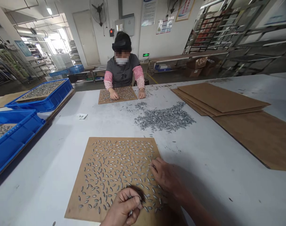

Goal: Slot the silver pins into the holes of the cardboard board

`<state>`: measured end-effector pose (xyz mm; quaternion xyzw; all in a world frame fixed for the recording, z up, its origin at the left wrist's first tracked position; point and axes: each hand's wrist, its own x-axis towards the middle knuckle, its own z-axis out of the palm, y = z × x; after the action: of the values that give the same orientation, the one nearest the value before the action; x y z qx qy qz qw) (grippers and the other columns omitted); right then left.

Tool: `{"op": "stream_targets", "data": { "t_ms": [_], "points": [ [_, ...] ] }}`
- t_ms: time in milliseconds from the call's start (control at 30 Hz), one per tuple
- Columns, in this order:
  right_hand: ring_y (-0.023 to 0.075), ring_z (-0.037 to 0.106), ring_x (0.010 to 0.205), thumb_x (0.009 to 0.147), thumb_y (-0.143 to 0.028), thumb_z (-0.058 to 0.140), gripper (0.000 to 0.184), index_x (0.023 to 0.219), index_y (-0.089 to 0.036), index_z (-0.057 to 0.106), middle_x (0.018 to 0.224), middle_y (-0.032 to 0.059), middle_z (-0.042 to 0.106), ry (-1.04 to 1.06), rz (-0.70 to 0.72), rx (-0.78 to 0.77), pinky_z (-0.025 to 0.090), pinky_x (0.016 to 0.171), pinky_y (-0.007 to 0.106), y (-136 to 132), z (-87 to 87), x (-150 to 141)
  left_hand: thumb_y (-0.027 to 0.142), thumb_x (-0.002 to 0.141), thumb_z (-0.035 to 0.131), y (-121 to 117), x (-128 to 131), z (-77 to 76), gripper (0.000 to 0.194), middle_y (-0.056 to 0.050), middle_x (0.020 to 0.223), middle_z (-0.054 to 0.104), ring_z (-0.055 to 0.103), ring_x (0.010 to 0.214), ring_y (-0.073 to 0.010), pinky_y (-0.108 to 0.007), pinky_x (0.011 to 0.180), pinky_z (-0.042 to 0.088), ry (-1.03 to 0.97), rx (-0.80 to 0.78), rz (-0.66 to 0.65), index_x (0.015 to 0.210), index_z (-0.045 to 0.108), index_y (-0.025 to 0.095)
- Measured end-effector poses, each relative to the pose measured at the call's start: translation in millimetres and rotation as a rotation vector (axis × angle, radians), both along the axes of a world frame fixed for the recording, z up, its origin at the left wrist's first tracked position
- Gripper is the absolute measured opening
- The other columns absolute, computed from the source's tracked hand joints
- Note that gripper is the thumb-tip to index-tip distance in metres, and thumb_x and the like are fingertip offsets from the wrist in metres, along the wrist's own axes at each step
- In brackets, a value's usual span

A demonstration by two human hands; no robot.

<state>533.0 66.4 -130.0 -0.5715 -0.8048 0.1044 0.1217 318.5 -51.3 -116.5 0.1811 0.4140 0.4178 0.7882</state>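
A brown cardboard sheet point(78, 204) lies before me, covered with small silvery spindle-shaped metal pieces point(111, 179) spread out singly. Over its near part is my left hand point(126, 207), fingers curled closed; a bit of something grey shows beneath them, too hidden to name. At the sheet's right edge, my right hand point(165, 175) has its fingertips pressed together among the pieces. Whether a piece is between those fingertips cannot be made out. Beyond the sheet, a loose heap of the same metal pieces point(165, 119) rests on the white table point(199, 191).
Across the table a person point(122, 72) in pink sleeves works over another cardboard sheet point(101, 99) of pieces. Stacked brown sheets point(224, 97) occupy the right side. Blue crates point(22, 130) with filled sheets stand at the left. A small white paper scrap point(82, 116) lies on the table.
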Motion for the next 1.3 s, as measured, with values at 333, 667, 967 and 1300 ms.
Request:
{"op": "stream_targets", "data": {
  "t_ms": [333,667,967,1300],
  "points": [
    [0.0195,0.066,0.074,0.101,-0.034,0.049,0.027,0.084,-0.024,0.067,0.085,0.0044,0.069,0.322,-0.063,-0.006,0.049,0.068,0.030,-20.3,31.2,23.9,0.051,0.060,0.100,6.6,-1.0,2.6,0.054,0.001,0.070,0.065,0.034,0.041,-0.0006,-0.019,0.038,0.006,0.042,0.002,0.015,0.080,0.064,0.016],
    [0.0217,0.070,0.078,0.100,-0.037,0.048,0.028,0.089,-0.025,0.071,0.087,0.0058,0.074,0.395,-0.062,-0.029,0.052,0.070,0.032,-31.8,29.9,30.1,0.051,0.056,0.101,8.4,12.2,1.5,0.056,0.006,0.059,0.054,0.030,0.040,-0.0010,-0.020,0.039,0.008,0.055,0.002,0.003,0.076,0.061,0.017],
    [0.0140,0.066,0.078,0.099,-0.023,0.054,0.015,0.088,-0.025,0.064,0.084,-0.0009,0.070,0.573,0.352,-0.140,0.045,0.068,0.025,-70.6,39.5,-16.0,0.062,0.059,0.097,12.7,11.5,0.0,0.059,0.009,0.045,0.043,0.023,0.037,-0.0025,-0.020,0.040,0.010,0.106,0.091,0.006,0.076,0.060,0.019],
    [0.0129,0.064,0.071,0.100,-0.022,0.052,0.018,0.084,-0.024,0.061,0.077,-0.0022,0.066,0.661,0.267,-0.015,0.045,0.064,0.024,-70.7,20.1,-15.2,0.064,0.059,0.096,13.6,25.9,-11.6,0.063,0.014,0.041,0.035,0.017,0.037,-0.0023,-0.019,0.041,0.010,0.119,0.107,0.169,0.077,0.053,0.021]
  ]
}}
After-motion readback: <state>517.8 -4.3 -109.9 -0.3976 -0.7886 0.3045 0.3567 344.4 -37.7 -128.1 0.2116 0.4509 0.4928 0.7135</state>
